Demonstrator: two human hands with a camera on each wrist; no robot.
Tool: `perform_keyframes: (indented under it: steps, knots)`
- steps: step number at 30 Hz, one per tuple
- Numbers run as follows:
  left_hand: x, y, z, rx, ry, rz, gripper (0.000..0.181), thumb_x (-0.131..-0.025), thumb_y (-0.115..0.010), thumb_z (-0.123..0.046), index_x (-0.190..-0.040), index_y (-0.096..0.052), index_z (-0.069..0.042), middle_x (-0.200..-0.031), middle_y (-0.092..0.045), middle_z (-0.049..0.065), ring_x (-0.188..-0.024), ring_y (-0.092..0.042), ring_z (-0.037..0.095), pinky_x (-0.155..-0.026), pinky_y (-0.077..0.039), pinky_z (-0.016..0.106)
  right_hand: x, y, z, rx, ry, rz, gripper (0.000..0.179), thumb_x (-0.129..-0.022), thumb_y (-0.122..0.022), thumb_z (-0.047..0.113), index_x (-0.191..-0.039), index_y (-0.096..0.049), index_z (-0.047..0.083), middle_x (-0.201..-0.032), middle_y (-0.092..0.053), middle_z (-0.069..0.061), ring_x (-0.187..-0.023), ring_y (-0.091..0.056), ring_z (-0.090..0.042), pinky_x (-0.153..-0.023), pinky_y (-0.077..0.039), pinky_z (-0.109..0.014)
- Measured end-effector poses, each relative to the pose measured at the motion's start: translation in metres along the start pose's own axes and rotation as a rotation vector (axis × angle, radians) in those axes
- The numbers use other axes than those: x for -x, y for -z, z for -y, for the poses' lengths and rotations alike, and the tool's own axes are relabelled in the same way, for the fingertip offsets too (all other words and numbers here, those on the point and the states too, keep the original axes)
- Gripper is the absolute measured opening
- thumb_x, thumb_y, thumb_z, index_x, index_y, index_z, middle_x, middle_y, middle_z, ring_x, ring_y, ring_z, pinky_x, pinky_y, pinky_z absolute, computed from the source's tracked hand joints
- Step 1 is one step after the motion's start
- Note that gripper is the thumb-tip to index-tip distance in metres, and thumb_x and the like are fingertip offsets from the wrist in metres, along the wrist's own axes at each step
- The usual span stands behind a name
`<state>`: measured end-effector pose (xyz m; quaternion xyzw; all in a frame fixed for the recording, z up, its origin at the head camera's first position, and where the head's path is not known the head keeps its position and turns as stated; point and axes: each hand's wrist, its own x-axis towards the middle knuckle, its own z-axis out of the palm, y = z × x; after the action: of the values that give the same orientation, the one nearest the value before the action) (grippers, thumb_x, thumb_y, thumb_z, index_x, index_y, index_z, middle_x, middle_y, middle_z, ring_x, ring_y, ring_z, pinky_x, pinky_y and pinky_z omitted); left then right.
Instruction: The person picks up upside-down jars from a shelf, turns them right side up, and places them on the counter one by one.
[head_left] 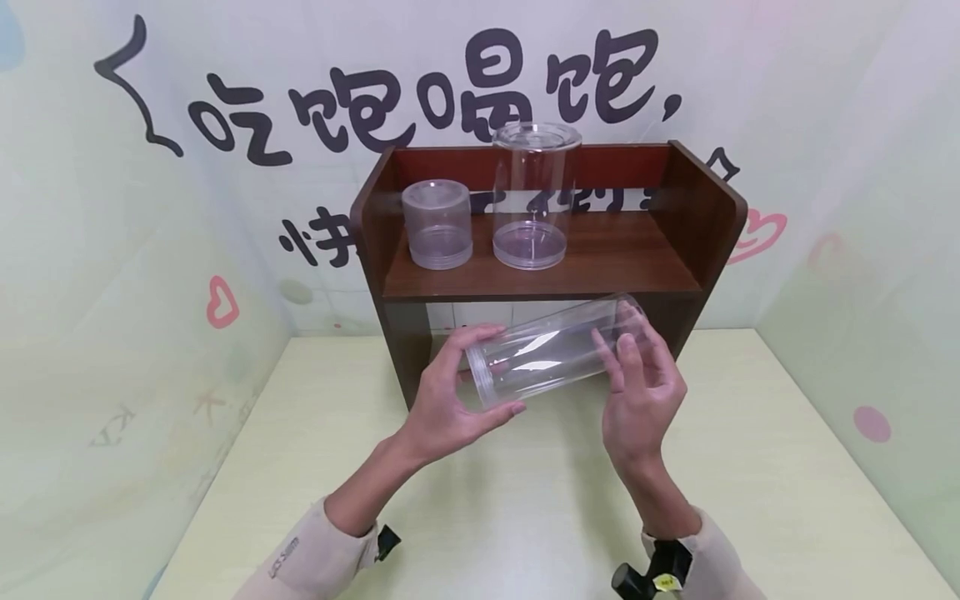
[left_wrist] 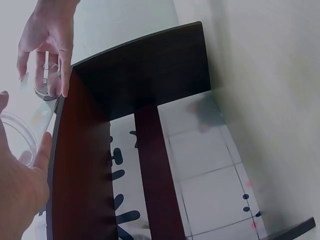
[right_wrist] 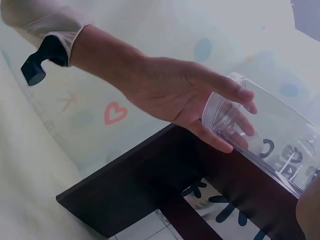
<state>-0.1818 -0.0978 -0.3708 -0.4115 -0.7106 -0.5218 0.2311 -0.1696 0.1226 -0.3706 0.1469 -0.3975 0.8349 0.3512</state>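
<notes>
A: What's nearest?

B: The table [head_left: 510, 508] at the bottom of the frame, with two hands above it. The left hand [head_left: 442, 412], left of centre, has its grip spread about as wide as the jar's ribbed end and holds it between thumb and fingers. The right hand [head_left: 641, 396], right of centre, has its grip curled round the plain end.

A: And the jar [head_left: 551, 350]?

B: Mid-frame, off the table, tilted with its right end higher.

A: How would it handle?

B: Light and stiff, I'd guess; plastic or glass, I can't tell. The smooth wall looks slippery, and a knock might crack it. The ridges should give the best purchase, with a second hold round the plain end.

A: Farther back?

B: The shelf [head_left: 630, 254], upper centre, bearing a short jar [head_left: 438, 225] and, to its right, a tall jar [head_left: 531, 196], both upright.
</notes>
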Motion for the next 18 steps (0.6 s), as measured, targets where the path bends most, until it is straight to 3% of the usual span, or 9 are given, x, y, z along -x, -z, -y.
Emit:
perform_keyframes:
  steps: [4,8,13,15,18]
  knots:
    - [0.005,0.01,-0.002,-0.059,0.004,0.013,0.091,-0.069,-0.097,-0.002,-0.146,-0.048,0.0,-0.145,-0.058,0.016,-0.125,-0.063,0.03,-0.091,-0.063,0.032,0.006,0.002,0.003,0.092,0.009,0.054,0.029,-0.102,-0.059,-0.007,-0.129,-0.065,-0.015,-0.134,-0.068,-0.021,-0.133,-0.061,-0.032,-0.1,-0.058,-0.045]
    - [0.009,0.022,-0.004,-0.089,0.014,0.032,0.09,-0.07,-0.097,-0.005,-0.145,-0.049,-0.001,-0.145,-0.06,0.014,-0.128,-0.06,0.029,-0.095,-0.061,0.033,0.012,0.006,0.007,0.259,0.006,0.122,0.03,-0.101,-0.061,-0.006,-0.129,-0.067,-0.014,-0.132,-0.071,-0.017,-0.126,-0.067,-0.026,-0.1,-0.059,-0.037]
    - [0.016,0.035,-0.007,-0.043,0.05,0.082,0.088,-0.072,-0.096,-0.002,-0.146,-0.049,-0.004,-0.145,-0.059,0.015,-0.127,-0.063,0.028,-0.091,-0.063,0.032,0.019,0.017,0.014,0.512,-0.024,0.198,0.033,-0.1,-0.066,-0.003,-0.132,-0.07,-0.006,-0.128,-0.074,-0.009,-0.116,-0.071,-0.014,-0.101,-0.055,-0.022]
    - [0.018,0.04,-0.008,-0.027,0.056,0.102,0.088,-0.073,-0.096,0.0,-0.147,-0.049,-0.004,-0.146,-0.059,0.016,-0.126,-0.064,0.028,-0.091,-0.063,0.033,0.021,0.022,0.015,0.616,-0.023,0.251,0.035,-0.099,-0.068,-0.002,-0.134,-0.071,-0.002,-0.13,-0.074,-0.01,-0.12,-0.069,-0.011,-0.104,-0.052,-0.02]
    - [0.022,0.047,-0.01,-0.01,0.065,0.125,0.088,-0.073,-0.095,0.001,-0.147,-0.048,-0.004,-0.146,-0.058,0.014,-0.125,-0.066,0.028,-0.092,-0.062,0.034,0.023,0.028,0.018,0.784,0.036,0.336,0.038,-0.097,-0.071,-0.002,-0.134,-0.072,0.001,-0.131,-0.074,-0.013,-0.123,-0.067,-0.004,-0.109,-0.048,-0.019]
